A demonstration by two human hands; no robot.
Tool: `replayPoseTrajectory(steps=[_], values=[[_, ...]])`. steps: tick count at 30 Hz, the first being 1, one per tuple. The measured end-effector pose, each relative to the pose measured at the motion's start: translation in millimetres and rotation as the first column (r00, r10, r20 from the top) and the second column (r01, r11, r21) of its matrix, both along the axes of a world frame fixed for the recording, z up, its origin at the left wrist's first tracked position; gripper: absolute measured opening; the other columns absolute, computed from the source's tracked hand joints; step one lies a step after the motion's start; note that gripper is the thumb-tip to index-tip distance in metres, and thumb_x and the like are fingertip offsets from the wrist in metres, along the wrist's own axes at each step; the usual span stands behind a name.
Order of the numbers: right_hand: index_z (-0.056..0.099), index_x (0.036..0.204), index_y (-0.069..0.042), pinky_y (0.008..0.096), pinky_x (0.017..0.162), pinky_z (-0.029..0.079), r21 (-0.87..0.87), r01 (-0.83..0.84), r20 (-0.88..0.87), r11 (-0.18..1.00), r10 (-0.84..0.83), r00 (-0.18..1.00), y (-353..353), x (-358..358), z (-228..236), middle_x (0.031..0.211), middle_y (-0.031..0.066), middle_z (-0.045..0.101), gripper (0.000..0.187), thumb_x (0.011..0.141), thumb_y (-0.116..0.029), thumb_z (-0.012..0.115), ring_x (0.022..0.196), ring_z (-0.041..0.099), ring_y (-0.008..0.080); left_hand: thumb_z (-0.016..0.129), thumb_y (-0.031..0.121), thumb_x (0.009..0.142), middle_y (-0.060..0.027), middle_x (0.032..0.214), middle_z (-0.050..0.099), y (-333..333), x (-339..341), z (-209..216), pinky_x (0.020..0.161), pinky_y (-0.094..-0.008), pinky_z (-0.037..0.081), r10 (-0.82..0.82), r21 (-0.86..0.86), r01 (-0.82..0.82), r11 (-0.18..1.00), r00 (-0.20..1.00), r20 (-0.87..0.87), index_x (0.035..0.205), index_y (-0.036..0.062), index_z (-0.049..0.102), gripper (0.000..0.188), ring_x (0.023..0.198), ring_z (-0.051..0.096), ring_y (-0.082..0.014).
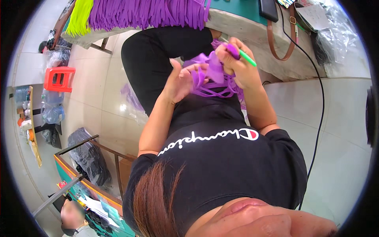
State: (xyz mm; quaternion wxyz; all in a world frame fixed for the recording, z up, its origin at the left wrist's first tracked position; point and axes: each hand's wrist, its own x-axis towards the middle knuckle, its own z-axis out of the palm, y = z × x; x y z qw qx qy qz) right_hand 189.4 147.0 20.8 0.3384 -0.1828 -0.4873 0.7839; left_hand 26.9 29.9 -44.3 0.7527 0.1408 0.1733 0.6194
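My right hand [241, 65] is closed in a fist above my lap. A bright green stick-shaped handle [247, 58] juts out of it; the tool's kind does not show. Purple fabric straps [215, 69] are bunched against the same fist and hang below it in loops. My left hand [183, 81] is beside them, palm turned up, thumb and fingers apart, and some of the purple strap lies across its fingers. Motion smears the straps between the hands, so their ends cannot be made out.
A thick row of purple straps [146, 14] and a yellow-green bundle [80, 17] hang over the table edge ahead. A brown belt strap [282, 57] and a black cable [322, 102] are on the right. Left are a red stool [59, 79] and a person [72, 215].
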Motion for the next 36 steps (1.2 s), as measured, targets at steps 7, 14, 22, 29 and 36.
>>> replayPoseTrajectory(steps=[7,14,22,29,36], values=[[0.046,0.077,-0.007,0.0196,0.04,0.021,0.027,0.051,0.042,0.998,-0.052,0.998,0.4,-0.1,12.1,0.072,0.0008,0.052,0.02,0.087,-0.006,0.064,0.047,0.03,0.0015,0.062,0.027,0.089,-0.0081,0.089,0.063,-2.7,-7.1,3.2,0.076,-0.0256,0.044,0.05,0.046,-0.027,0.999,0.77,-0.636,0.115,-0.0004,0.054,0.039,0.081,0.058,-0.0156],[0.034,0.071,-0.008,0.0208,0.062,0.043,0.57,0.098,0.049,0.816,-0.153,0.987,-7.1,-6.8,-1.6,0.078,0.0071,0.06,0.036,0.078,0.006,0.067,0.071,0.051,0.0081,0.055,0.031,0.091,-0.0076,0.09,0.058,-7.5,22.7,47.1,0.076,-0.0281,0.04,0.229,0.064,-0.22,0.973,0.952,-0.203,0.112,-0.0001,0.055,0.038,0.083,0.053,-0.0159],[0.038,0.073,-0.007,0.0181,0.053,0.036,0.646,0.135,0.037,0.751,-0.208,0.977,-3.6,1.4,-0.9,0.079,0.0075,0.059,0.031,0.087,-0.01,0.065,0.062,0.045,0.0046,0.066,0.016,0.087,-0.0014,0.088,0.064,-12.0,32.6,52.9,0.064,-0.022,0.04,0.377,0.079,-0.419,0.905,0.698,-0.609,0.105,-0.0012,0.065,0.025,0.072,0.052,-0.0067],[0.03,0.071,-0.014,0.0205,0.037,0.022,0.041,-0.31,-0.037,0.95,0.312,0.949,-11.7,14.5,5.7,0.058,0.0014,0.039,0.052,0.093,-0.062,0.03,0.043,0.026,0.0046,0.068,0.012,0.085,-0.0022,0.073,0.063,-11.5,34.7,57.7,0.056,-0.0218,0.041,0.436,0.034,-0.511,0.859,0.697,-0.569,0.093,-0.0007,0.067,0.015,0.061,0.053,-0.007],[0.029,0.07,-0.014,0.0208,0.037,0.022,0.0,-0.436,-0.01,0.9,0.436,0.9,-13.7,14.7,-2.8,0.055,0.0019,0.038,0.053,0.093,-0.062,0.029,0.043,0.026,0.0056,0.069,0.009,0.084,-0.0039,0.075,0.065,-12.0,35.0,56.8,0.058,-0.021,0.045,0.444,0.029,-0.515,0.857,0.706,-0.551,0.093,-0.0019,0.067,0.014,0.062,0.057,-0.0079]])
